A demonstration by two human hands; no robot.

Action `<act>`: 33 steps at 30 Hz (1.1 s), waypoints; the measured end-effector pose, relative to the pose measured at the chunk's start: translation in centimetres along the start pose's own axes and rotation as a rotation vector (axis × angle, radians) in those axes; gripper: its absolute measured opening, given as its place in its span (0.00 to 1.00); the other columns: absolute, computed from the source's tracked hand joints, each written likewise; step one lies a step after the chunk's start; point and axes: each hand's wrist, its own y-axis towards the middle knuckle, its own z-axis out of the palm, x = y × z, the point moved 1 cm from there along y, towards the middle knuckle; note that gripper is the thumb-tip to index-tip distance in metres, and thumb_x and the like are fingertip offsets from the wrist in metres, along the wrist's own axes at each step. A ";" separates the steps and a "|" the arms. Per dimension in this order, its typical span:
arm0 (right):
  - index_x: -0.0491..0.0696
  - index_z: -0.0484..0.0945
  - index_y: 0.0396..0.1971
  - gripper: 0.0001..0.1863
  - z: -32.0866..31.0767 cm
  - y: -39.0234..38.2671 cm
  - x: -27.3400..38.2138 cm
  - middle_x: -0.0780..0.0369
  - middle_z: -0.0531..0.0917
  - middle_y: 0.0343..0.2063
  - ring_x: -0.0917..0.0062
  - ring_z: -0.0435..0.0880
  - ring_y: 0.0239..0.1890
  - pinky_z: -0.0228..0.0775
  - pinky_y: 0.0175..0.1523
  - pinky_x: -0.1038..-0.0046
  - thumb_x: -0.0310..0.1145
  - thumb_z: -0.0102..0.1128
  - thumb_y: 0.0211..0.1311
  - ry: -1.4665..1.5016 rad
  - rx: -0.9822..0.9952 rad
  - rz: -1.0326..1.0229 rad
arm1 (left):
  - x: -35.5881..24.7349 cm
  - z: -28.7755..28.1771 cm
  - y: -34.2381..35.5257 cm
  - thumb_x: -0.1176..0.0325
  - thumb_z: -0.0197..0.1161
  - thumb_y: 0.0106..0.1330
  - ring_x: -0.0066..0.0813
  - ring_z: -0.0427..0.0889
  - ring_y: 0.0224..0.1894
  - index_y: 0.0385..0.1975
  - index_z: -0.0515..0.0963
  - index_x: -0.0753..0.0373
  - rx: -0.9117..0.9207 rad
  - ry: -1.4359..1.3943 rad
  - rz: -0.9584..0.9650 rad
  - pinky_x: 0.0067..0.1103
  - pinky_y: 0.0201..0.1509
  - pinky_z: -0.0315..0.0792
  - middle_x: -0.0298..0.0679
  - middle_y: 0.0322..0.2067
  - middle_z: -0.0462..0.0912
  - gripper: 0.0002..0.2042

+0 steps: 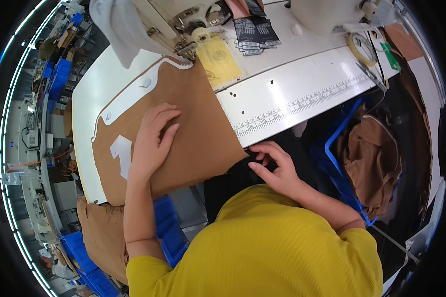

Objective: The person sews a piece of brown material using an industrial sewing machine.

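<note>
A large brown fabric piece (pixel 198 114) with a white edge strip lies on the white sewing table (pixel 302 84), its far end under the sewing machine's presser foot (pixel 186 49). My left hand (pixel 151 141) rests flat on the fabric, fingers spread, pressing it down. My right hand (pixel 275 166) hovers at the table's near edge, just beyond the fabric's lower right corner, fingers loosely curled and holding nothing I can see. A white paper tag (pixel 122 153) lies on the fabric left of my left hand.
A stack of dark labels (pixel 255 32) and a yellow sheet (pixel 218 58) lie behind the fabric. A blue bin (pixel 339 163) holds more brown fabric (pixel 371 158) at right. Another brown pile (pixel 101 232) sits in blue crates at lower left. A printed ruler (pixel 302 104) runs along the table.
</note>
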 end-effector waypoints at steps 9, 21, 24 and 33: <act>0.43 0.77 0.29 0.08 1.2 -0.3 -1.1 0.65 0.81 0.22 0.85 0.75 0.23 0.67 0.30 0.82 0.29 0.67 0.59 0.135 0.125 0.193 | 1.8 -0.9 -6.7 0.66 0.62 0.64 0.42 0.69 0.62 0.51 0.76 0.62 -0.258 0.038 -0.368 0.31 0.65 0.62 0.44 0.57 0.73 0.16; 0.44 0.69 0.25 0.13 2.7 1.5 4.2 0.65 0.72 0.25 0.83 0.72 0.24 0.67 0.30 0.80 0.29 0.67 0.59 0.283 0.481 0.138 | 4.1 -3.1 -7.3 0.56 0.54 0.71 0.47 0.68 0.61 0.51 0.76 0.65 -0.332 0.204 -0.377 0.36 0.65 0.61 0.48 0.57 0.73 0.19; 0.45 0.67 0.26 0.12 4.2 3.1 6.3 0.65 0.72 0.27 0.84 0.71 0.26 0.66 0.29 0.80 0.28 0.64 0.61 0.349 0.517 0.015 | -3.5 -2.4 -0.6 0.58 0.59 0.66 0.45 0.73 0.55 0.46 0.80 0.65 -0.185 0.026 -0.114 0.33 0.58 0.67 0.46 0.49 0.78 0.17; 0.45 0.68 0.28 0.12 6.9 7.0 7.9 0.67 0.73 0.24 0.86 0.70 0.25 0.65 0.30 0.79 0.31 0.62 0.64 0.542 0.685 0.080 | -3.7 0.2 7.4 0.76 0.53 0.56 0.42 0.80 0.39 0.41 0.77 0.67 0.143 0.305 -0.166 0.30 0.47 0.72 0.49 0.36 0.81 0.13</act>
